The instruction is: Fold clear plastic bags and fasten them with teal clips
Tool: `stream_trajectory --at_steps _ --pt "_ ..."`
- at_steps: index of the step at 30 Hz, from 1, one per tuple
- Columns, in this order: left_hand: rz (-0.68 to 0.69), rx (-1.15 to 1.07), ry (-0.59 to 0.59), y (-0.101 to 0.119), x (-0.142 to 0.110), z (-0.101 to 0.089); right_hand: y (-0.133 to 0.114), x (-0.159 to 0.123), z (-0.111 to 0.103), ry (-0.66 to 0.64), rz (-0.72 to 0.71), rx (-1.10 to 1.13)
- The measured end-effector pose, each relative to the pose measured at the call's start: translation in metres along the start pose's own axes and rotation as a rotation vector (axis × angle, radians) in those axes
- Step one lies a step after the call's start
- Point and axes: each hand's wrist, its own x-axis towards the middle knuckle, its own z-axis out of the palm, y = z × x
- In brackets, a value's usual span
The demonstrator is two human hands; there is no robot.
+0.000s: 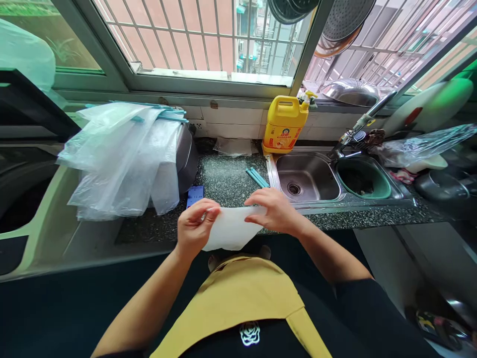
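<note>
My left hand [197,223] pinches the upper left corner of a translucent white plastic bag [231,229] between thumb and fingers. The bag hangs in front of the counter's edge, its top edge nearly level. At its right end is my right hand [274,211], thumb and fingertips apart on either side of the bag's edge. Several light-blue plastic strips [257,177] lie on the counter beyond my right hand. Just past my left hand is a blue flat item [195,195]. To the left, larger clear plastic bags [119,159] with blue strips along their tops drape over a dark container [186,159].
A yellow pump jug [285,124] stands behind the steel sink [307,176]. A green basin [363,176] fills the right bowl under the faucet [350,134]. Clear plastic packaging [234,146] lies by the wall. An open-lidded appliance [30,189] stands at left; pans [345,20] hang at the window.
</note>
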Motion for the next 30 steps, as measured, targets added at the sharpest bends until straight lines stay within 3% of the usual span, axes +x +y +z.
stream_trajectory --at_steps 4,9,12,14,17,20,22,25,30 --pt "-0.056 -0.121 0.115 -0.009 -0.004 -0.007 0.014 -0.01 -0.016 0.041 0.041 0.275" --pt "-0.171 -0.24 0.28 -0.02 -0.005 -0.007 0.02 -0.019 0.004 0.234 0.238 0.545" --pt "-0.171 -0.119 0.282 -0.021 0.0 -0.016 0.019 -0.022 0.015 0.34 0.293 0.499" --pt "-0.061 0.099 0.271 -0.014 0.007 -0.021 0.015 -0.022 0.017 0.333 0.253 0.423" --pt "0.25 0.456 0.14 0.008 0.021 -0.014 0.007 -0.016 0.014 0.258 0.144 0.356" --pt "0.416 0.53 -0.323 0.029 0.037 0.012 0.0 -0.007 0.013 0.205 0.061 0.328" --pt "0.429 0.527 -0.455 0.036 0.046 0.027 0.0 -0.004 0.015 0.189 0.053 0.33" --pt "0.378 0.498 -0.437 0.038 0.057 0.032 0.01 -0.01 0.021 0.169 0.061 0.328" --pt "0.296 0.429 -0.39 0.036 0.066 0.019 0.033 -0.038 0.04 0.184 0.091 0.299"
